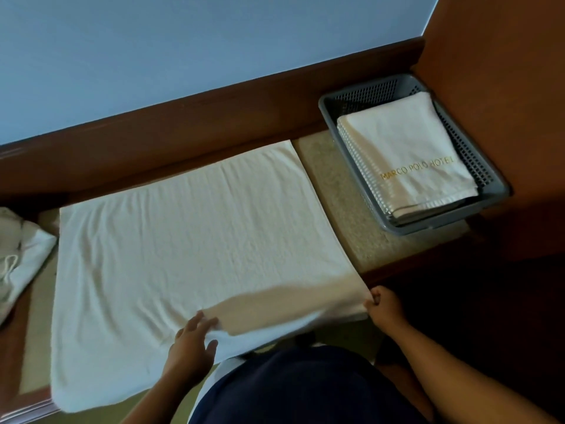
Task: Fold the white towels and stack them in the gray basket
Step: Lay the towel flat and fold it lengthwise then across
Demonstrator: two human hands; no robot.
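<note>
A large white towel [183, 240] lies spread flat on a speckled counter. My right hand [383, 307] pinches its near right corner, lifted a little off the counter. My left hand [192, 341] holds the near edge at the middle, thumb under the cloth and fingers on top. At the right end of the counter stands the gray basket [501, 186] with a stack of folded white towels [406, 154] inside; the top one carries gold lettering.
A crumpled white cloth with a cord [18, 255] lies at the left edge. A dark wooden ledge [183, 127] runs behind the counter [342, 203] below a pale blue wall. An orange-brown wooden panel [504, 56] rises right of the basket.
</note>
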